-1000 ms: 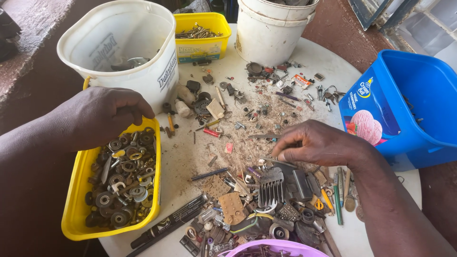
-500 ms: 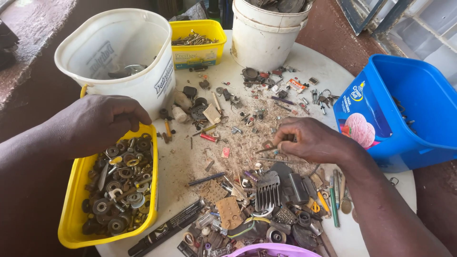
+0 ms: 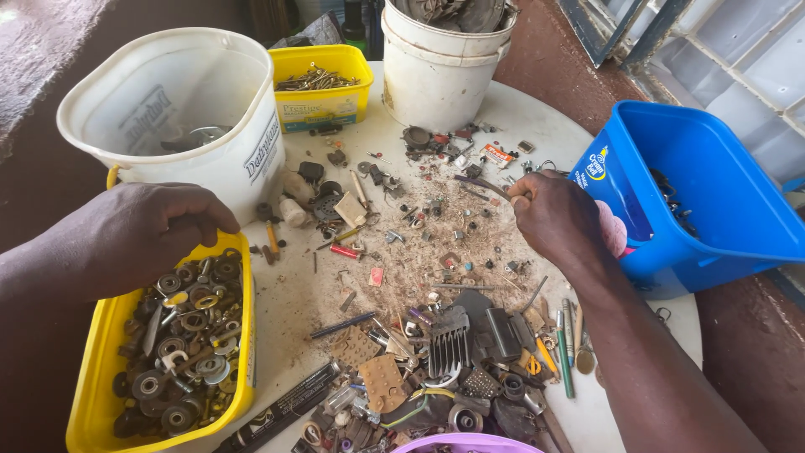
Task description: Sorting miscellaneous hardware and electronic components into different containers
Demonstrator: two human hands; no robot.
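Your left hand [image 3: 147, 231] curls loosely over the yellow tub [image 3: 101, 394] at the counter's left edge, heaped with dull steel washers and bearings [image 3: 180, 323]; whether it holds anything you cannot tell. Your right hand [image 3: 558, 220], near the right edge beside the glossy blue tub [image 3: 713, 193], pinches a thin dark metal rod [image 3: 480, 184], slightly bent. Rusty grit and small scrap [image 3: 436, 335] litter the round white counter [image 3: 537, 109]

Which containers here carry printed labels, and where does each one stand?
White bucket: back left, round, dark print on its side.
Small yellow tub: back centre, rectangular, pale label in front.
Blue tub: right edge, rectangular, colourful sticker at its corner.
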